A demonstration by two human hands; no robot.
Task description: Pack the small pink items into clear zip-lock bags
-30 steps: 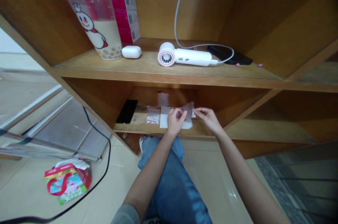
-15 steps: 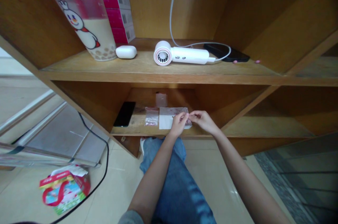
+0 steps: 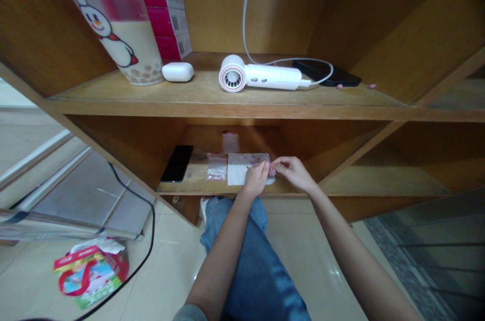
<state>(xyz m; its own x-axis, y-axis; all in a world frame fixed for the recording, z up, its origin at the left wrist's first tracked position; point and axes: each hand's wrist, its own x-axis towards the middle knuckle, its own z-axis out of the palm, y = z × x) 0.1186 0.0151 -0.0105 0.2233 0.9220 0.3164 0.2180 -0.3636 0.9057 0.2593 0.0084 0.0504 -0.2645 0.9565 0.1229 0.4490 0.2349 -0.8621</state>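
On the lower wooden shelf [image 3: 197,178] lies a flat clear plastic bag with a white sheet inside [image 3: 242,169]. My left hand [image 3: 256,178] pinches its right part, and my right hand [image 3: 290,169] grips its right corner with thumb and fingertips. Reddish marks show near that corner, partly hidden by my fingers. A small clear zip bag holding pink bits [image 3: 217,167] lies just left of it, and another small clear bag [image 3: 231,143] lies further back. A black smartphone [image 3: 177,163] rests at the shelf's left.
The shelf above holds a white hair dryer [image 3: 261,76], a white earbud case [image 3: 178,72], a large printed cup [image 3: 117,18], pink boxes [image 3: 162,13] and a dark phone [image 3: 326,72]. My jeans-clad knees [image 3: 235,230] sit below the shelf edge. A black cable [image 3: 149,230] and printed box [image 3: 91,273] are on the floor.
The bag has gone from lifted and crumpled at its right end to lying flatter on the shelf. My hands have drawn closer together, and the view has shifted slightly.
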